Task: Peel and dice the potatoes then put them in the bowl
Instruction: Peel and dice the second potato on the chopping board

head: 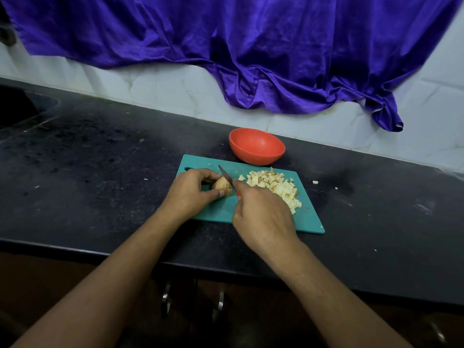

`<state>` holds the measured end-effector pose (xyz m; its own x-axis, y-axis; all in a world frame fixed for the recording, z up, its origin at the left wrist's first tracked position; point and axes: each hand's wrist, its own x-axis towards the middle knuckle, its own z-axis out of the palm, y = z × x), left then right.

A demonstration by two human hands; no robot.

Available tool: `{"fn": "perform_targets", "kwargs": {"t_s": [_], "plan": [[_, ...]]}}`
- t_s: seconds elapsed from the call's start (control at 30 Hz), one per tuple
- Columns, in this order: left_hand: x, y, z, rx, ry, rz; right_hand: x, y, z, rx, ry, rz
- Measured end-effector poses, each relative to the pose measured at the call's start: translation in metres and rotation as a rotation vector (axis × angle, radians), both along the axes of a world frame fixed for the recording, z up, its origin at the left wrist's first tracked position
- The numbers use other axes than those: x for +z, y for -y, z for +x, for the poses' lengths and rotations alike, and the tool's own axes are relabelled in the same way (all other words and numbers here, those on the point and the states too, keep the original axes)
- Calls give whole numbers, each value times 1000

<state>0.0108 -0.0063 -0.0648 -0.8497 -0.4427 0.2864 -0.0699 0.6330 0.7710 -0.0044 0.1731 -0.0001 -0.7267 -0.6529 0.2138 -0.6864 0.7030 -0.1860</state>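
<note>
The left hand point(193, 189) pinches a potato point(222, 189) between thumb and fingertips on the cutting board point(308, 217), likely to keep it from rolling under the blade. The right hand point(261, 212) is curled around the handle of a knife point(227, 179), its edge set against the potato's right end. Diced pieces point(276, 187) are heaped on the right, clear of the cutting. The bowl point(256, 146) sits just behind the board, apparently empty.
</note>
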Motion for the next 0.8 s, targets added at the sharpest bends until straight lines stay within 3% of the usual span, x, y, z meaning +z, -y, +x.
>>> {"fn": "perform_targets", "kwargs": {"t_s": [0.27,0.43,0.8], "plan": [[-2,2,-2,-4,-9,-15,-6,17,2,-28,-108,144],[-1,3,-1,-13,-1,-46,-1,38,-12,-57,-76,213],[0,-1,-1,-8,-23,-68,-36,19,0,-16,-108,153]]}}
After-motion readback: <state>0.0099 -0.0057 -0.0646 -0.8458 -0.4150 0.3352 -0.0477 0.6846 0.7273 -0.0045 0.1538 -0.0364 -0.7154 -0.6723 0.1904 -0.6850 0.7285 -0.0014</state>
